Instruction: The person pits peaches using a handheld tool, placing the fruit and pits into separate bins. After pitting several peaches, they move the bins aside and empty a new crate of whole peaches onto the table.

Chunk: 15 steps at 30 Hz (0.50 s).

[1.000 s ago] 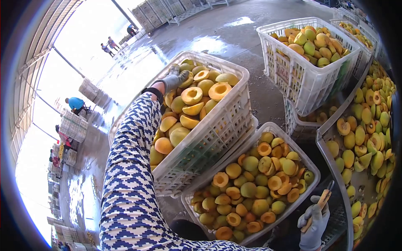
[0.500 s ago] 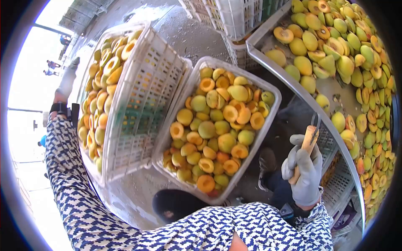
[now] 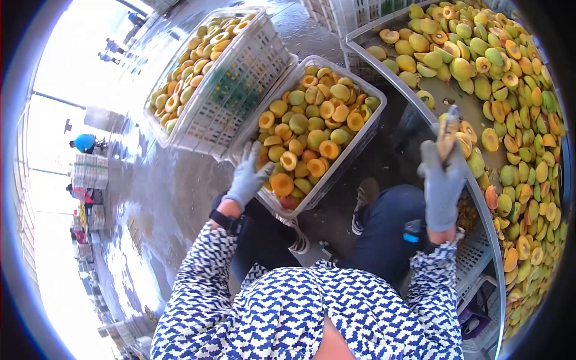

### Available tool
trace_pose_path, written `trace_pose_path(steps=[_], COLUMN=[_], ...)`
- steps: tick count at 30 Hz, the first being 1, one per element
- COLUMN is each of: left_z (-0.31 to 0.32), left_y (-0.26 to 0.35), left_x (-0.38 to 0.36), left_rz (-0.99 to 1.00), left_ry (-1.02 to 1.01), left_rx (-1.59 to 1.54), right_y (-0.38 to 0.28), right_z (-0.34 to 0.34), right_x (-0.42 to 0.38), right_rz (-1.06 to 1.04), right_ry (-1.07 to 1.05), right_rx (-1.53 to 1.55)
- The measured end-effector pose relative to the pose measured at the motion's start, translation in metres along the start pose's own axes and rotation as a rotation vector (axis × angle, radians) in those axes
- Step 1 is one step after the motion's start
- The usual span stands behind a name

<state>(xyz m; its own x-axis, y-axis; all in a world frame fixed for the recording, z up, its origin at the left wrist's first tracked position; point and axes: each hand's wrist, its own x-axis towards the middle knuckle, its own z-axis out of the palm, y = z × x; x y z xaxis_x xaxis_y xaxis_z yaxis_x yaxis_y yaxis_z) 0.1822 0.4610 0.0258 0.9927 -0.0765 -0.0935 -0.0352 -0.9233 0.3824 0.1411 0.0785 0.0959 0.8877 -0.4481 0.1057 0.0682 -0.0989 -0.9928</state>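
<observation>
My left hand (image 3: 246,180), in a grey glove, is at the near left edge of a white plastic crate (image 3: 371,135). Its fingers are spread beside the halved yellow peaches (image 3: 298,123) that fill the crate. My right hand (image 3: 443,191), gloved as well, is closed around a wooden-handled tool (image 3: 446,141) with a metal tip pointing up. That tip is smeared by motion. The hand is right by the metal rim of a large sorting table (image 3: 414,96), where whole-looking and halved peaches (image 3: 474,57) lie in a thick layer.
A second crate (image 3: 237,87), heaped with peach halves, stands at the far left of the first. More white crates (image 3: 330,21) are stacked at the back, and one (image 3: 474,264) sits under the table. People (image 3: 85,143) and crate stacks (image 3: 90,174) are on the wet floor (image 3: 162,198) at left.
My left hand has come in from the far side of the tall crate to the near crate's edge. My right hand has turned and risen slightly, still holding the tool. The view has shifted.
</observation>
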Motion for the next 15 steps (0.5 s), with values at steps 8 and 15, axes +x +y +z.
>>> trace_pose_path(steps=[8, 15], left_z=[0.059, 0.064], left_y=[-0.031, -0.054], left_x=[-0.048, -0.036], left_rz=[-0.336, -0.517], left_ry=[0.004, -0.132], left_rx=[0.171, -0.031], right_y=[0.041, 0.019], right_z=[-0.105, -0.053], right_x=[0.035, 0.0], right_rz=[-0.386, -0.059], right_ry=[0.034, -0.255], right_rx=[-0.751, -0.322])
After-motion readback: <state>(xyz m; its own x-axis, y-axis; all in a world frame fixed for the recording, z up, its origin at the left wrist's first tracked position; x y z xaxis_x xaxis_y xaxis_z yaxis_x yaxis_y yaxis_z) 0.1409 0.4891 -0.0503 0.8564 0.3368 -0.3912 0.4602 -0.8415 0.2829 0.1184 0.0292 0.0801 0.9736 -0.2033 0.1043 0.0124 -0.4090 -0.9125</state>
